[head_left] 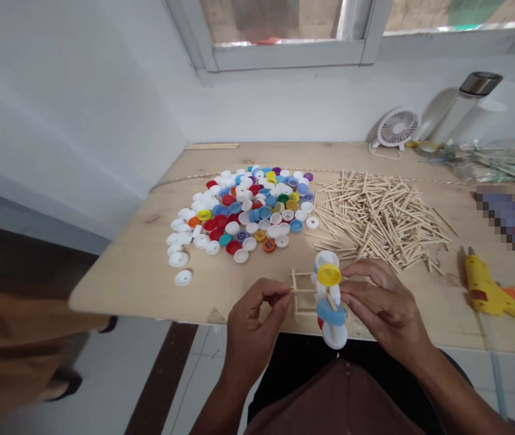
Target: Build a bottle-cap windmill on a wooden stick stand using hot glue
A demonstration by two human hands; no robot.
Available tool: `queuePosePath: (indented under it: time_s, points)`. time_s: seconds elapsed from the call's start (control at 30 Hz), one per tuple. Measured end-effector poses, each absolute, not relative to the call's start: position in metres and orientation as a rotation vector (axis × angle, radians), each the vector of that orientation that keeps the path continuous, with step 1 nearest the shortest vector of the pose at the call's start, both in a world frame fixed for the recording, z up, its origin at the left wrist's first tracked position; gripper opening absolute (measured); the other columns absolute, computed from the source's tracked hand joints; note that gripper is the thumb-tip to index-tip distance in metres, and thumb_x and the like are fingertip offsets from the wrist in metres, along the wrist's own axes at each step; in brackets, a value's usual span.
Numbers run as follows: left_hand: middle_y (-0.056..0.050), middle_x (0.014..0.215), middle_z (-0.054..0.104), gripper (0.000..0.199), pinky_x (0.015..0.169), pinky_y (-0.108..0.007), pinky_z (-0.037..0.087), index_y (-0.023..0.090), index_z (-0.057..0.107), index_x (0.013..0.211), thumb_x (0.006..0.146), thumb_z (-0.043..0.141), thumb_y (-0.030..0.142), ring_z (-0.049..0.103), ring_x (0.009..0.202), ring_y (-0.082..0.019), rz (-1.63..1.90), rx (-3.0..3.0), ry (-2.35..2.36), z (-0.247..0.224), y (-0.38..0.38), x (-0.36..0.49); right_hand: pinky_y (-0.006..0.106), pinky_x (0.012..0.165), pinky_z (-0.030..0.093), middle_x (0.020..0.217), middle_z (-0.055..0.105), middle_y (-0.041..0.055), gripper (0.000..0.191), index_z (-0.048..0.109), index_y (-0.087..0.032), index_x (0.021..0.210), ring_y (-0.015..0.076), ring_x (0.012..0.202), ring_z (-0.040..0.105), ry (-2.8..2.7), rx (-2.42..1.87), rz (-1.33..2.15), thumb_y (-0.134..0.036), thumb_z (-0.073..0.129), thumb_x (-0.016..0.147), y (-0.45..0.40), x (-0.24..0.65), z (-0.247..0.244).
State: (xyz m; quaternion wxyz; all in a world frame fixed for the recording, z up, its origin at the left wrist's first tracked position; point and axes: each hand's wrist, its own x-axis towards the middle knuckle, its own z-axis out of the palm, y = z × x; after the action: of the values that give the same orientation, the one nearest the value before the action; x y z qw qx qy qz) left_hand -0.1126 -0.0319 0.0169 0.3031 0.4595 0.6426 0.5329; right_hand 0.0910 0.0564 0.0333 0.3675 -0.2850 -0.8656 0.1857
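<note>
A small model of wooden sticks and bottle caps (331, 312) is held over the table's front edge. White, blue, yellow and red caps form its right part; an open frame of thin sticks extends to the left. My left hand (257, 323) pinches the left end of the stick frame between thumb and fingertips. My right hand (387, 305) grips the capped side from the right, its fingertips near the yellow cap. Beyond the hands lie a pile of coloured bottle caps (234, 220) and, right of it, a heap of short wooden sticks (378, 220).
A yellow glue gun (488, 290) lies at the right. Farther back stand a small white fan (398, 128) and a clear bottle (461, 109), near plastic-bagged sticks (502, 162). A cord crosses the wooden table (121, 272). Another person's brown clothing (17, 338) shows at left.
</note>
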Motion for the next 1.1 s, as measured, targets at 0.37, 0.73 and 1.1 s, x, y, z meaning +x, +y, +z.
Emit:
queuePosePath:
  time_s: [0.37, 0.73, 1.1]
  points:
    - [0.001, 0.076, 0.063, 0.005, 0.068, -0.023, 0.048, 0.020, 0.065, 0.081, 0.081, 0.062, 0.024, 0.058, 0.073, -0.013, 1.386, 1.249, 1.718, 0.014, -0.030, -0.112, 0.038, 0.081, 0.046, 0.099, 0.067, 0.0061, 0.014, 0.070, -0.023, 0.094, 0.0212, 0.096, 0.059, -2.205, -0.748, 0.519, -0.016, 0.060, 0.086, 0.057, 0.090, 0.032]
    - [0.001, 0.079, 0.066, 0.010, 0.068, -0.023, 0.050, 0.020, 0.067, 0.086, 0.080, 0.065, 0.028, 0.061, 0.073, -0.013, 1.405, 1.171, 1.772, 0.013, -0.029, -0.112, 0.038, 0.082, 0.046, 0.101, 0.067, 0.0053, 0.013, 0.068, -0.023, 0.095, 0.0200, 0.095, 0.060, -2.211, -0.729, 0.538, -0.017, 0.060, 0.087, 0.058, 0.091, 0.031]
    - [0.000, 0.080, 0.066, 0.012, 0.071, -0.024, 0.050, 0.021, 0.069, 0.085, 0.080, 0.063, 0.030, 0.060, 0.075, -0.014, 1.404, 1.103, 1.717, 0.022, -0.022, -0.103, 0.039, 0.082, 0.046, 0.097, 0.068, 0.0050, 0.012, 0.068, -0.023, 0.095, 0.0197, 0.094, 0.059, -2.193, -0.738, 0.538, -0.018, 0.059, 0.088, 0.058, 0.089, 0.033]
